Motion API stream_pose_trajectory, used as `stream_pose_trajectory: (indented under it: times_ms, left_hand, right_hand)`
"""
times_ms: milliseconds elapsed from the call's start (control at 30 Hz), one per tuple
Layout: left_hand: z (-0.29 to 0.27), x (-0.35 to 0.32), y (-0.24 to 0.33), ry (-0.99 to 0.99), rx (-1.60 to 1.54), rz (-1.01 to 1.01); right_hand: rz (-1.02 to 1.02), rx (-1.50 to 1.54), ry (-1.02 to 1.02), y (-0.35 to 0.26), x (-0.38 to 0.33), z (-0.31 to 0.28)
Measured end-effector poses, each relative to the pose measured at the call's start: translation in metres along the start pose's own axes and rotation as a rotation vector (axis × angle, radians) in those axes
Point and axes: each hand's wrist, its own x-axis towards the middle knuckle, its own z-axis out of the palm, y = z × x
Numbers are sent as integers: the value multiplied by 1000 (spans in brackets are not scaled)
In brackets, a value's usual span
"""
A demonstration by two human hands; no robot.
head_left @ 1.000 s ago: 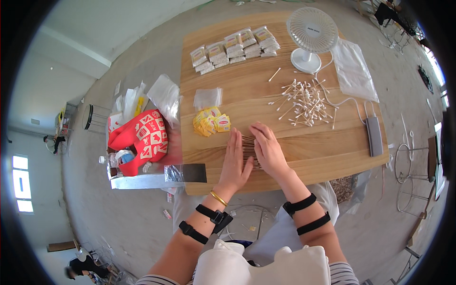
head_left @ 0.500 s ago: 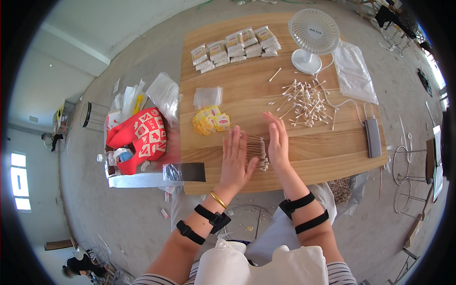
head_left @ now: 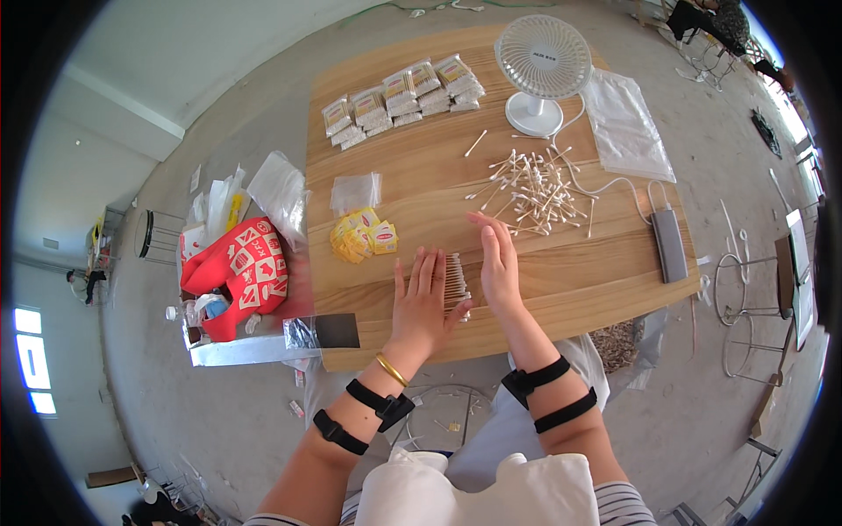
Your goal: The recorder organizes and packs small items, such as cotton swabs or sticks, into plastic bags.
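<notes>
Near the front edge of the wooden tabletop (head_left: 561, 289), a neat bundle of cotton swabs (head_left: 454, 279) lies between the person's two hands. The left hand (head_left: 419, 307) rests flat on the wood with fingers stretched and slightly spread, its thumb side pressed against the bundle's left flank. The right hand (head_left: 497, 267) stands on its edge just right of the bundle, fingers straight and together, palm turned toward the swabs; whether it actually touches them cannot be told. Neither hand is clamped on anything: both are open, boxing the bundle in from either side.

Farther back, toward the right half of the tabletop, a loose scatter of cotton swabs (head_left: 533, 186) lies well apart from the hands. A small stack of yellow packets (head_left: 361, 237) sits just behind and left of the left hand, with a clear plastic bag (head_left: 354, 191) behind it. Rows of filled packets (head_left: 399, 96) line the far left corner, a white desk fan (head_left: 542, 66) stands at the far edge, and a grey power bank (head_left: 671, 245) lies near the right edge.
</notes>
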Motion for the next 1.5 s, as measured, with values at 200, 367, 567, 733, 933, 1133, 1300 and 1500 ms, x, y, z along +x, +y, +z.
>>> stream_pose_trajectory:
  times_ms: [200, 367, 567, 733, 933, 1133, 1300, 1500]
  left_hand:
    - [-3, -7, -7, 15, -125, 38]
    - [6, -7, -7, 125, -226, 88]
    - [12, -2, -5, 162, -324, 131]
    - [17, -5, -8, 155, -295, 111]
    - [16, 6, -10, 356, -814, -102]
    - [16, 7, -8, 349, -1122, 14]
    - [20, -17, -14, 449, -1092, -85]
    - [24, -19, 9, 367, -1142, -15]
  right_hand:
    - [4, -29, -21, -2, -1, -8]
    - [-17, 57, -146, 3, -9, -3]
    - [32, 219, -318, -3, -25, 14]
    - [-3, 220, -286, -2, -21, 10]
    - [-61, 138, -242, 1, -28, 11]
    - [-68, 83, -233, -5, -33, 19]
    - [-20, 78, -119, -4, -37, -3]
    - [-75, 7, -79, 4, -55, 12]
